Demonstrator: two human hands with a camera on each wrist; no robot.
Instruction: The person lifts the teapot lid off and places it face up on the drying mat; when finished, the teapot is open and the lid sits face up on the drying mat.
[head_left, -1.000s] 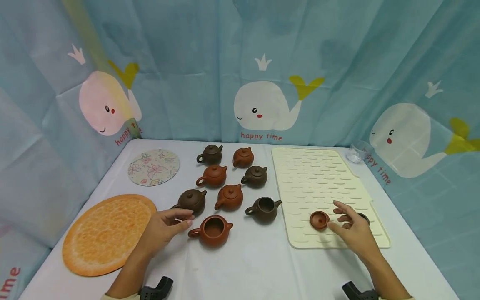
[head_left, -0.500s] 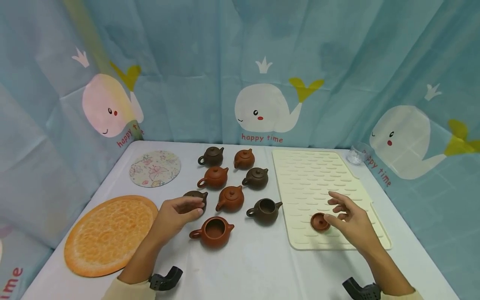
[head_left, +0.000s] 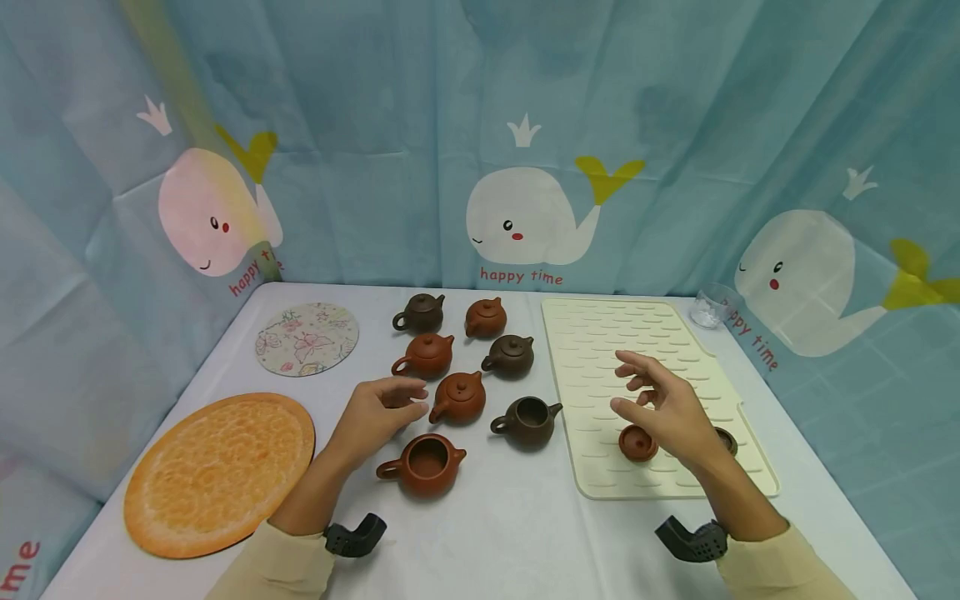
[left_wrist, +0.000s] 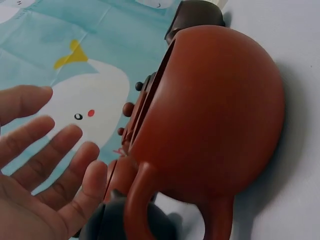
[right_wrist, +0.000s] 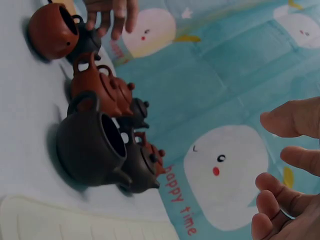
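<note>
Your right hand (head_left: 667, 408) has lifted empty off the red lid (head_left: 638, 442) on the mat (head_left: 630, 350), while your left hand (head_left: 378, 412), fingers loose and empty, has moved over the dark lidded teapot (left_wrist: 125, 220) toward the surface's near edge

Readable on the blue whale-print curtain (head_left: 480, 125) — red "happy time" beneath the middle whale (head_left: 525, 212), again slanted under the left whale (head_left: 213, 212) and the right whale (head_left: 806, 279). Partly legible "happy time" in the right wrist view too — same curtain.

Dark brown lidded teapot (head_left: 397, 414), upright, mostly hidden behind fingers
</note>
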